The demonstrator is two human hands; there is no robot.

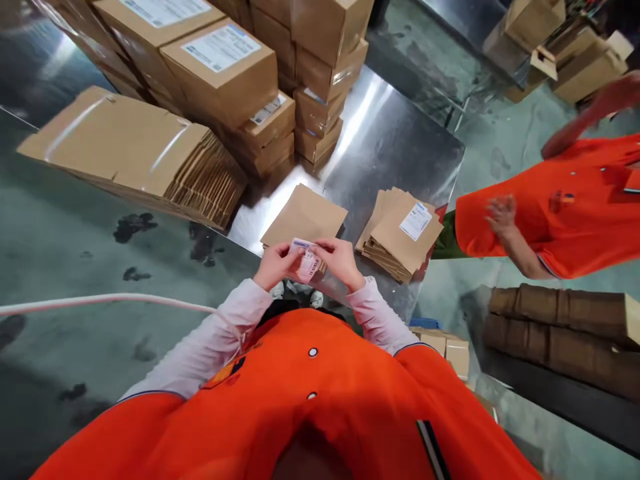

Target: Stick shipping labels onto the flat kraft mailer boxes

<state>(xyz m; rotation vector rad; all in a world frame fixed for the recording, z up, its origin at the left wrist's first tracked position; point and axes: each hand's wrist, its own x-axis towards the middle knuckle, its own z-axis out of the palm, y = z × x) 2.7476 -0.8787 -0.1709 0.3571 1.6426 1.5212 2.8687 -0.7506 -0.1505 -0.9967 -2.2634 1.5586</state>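
Left hand (274, 264) and right hand (343, 261) pinched a label (307, 265) by the steel table's (400, 137) near edge. Open room lay beyond flat cardboard (306, 212).

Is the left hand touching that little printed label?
Touching: the head view shows the left hand holding one side of the printed label, its thumb on the front.

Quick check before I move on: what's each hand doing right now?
Left hand: closed, holding the left side of a small printed label.
Right hand: closed, holding the same label's right side.
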